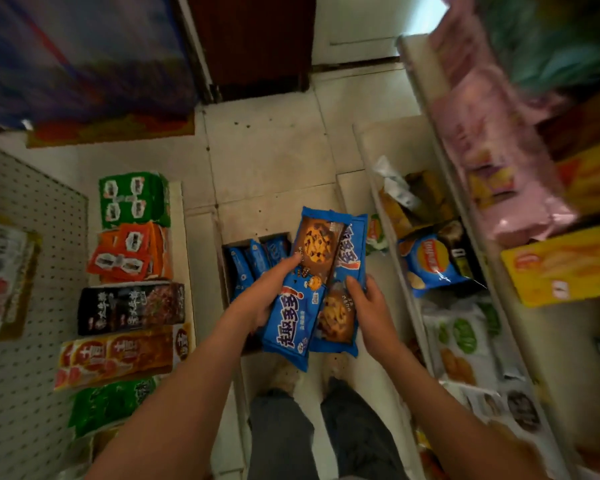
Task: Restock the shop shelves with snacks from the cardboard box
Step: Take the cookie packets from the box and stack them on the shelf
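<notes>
At frame centre, the left hand and right hand gripped blue cookie packs, fingers curled round their edges, above the cardboard box.

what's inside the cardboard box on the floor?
In the cardboard box, blue snack packs stand on edge. Its right and near parts are hidden by the cookie packs that the left hand and right hand hold, so what lies there cannot be seen.

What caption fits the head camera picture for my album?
Left hand and right hand hold blue cookie packs above the cardboard box.
</notes>
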